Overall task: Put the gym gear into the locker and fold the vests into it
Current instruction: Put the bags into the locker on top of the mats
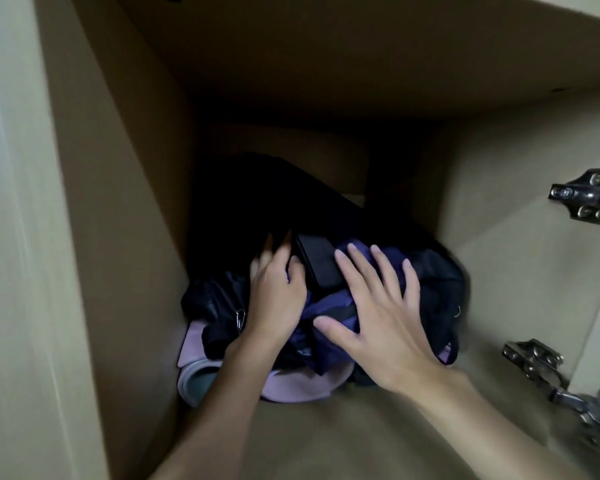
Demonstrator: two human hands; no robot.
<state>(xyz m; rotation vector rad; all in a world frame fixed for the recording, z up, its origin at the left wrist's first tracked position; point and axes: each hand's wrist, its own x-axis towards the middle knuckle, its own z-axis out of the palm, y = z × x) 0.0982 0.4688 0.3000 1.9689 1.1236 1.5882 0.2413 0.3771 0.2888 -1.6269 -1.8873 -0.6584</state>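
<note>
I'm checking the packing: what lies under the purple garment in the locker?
A pink rolled mat pokes out beneath the purple garment near the locker front. How far back it runs is hidden by the garment, the dark bag, the left hand and the right hand.

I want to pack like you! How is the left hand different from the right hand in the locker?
The right hand lies flat with its fingers spread wide on the purple cloth. The left hand keeps its fingers close together, pointing into the black bag. The right hand is nearer the hinges, and the left hand is nearer the locker wall. Both rest on the pile.
</note>
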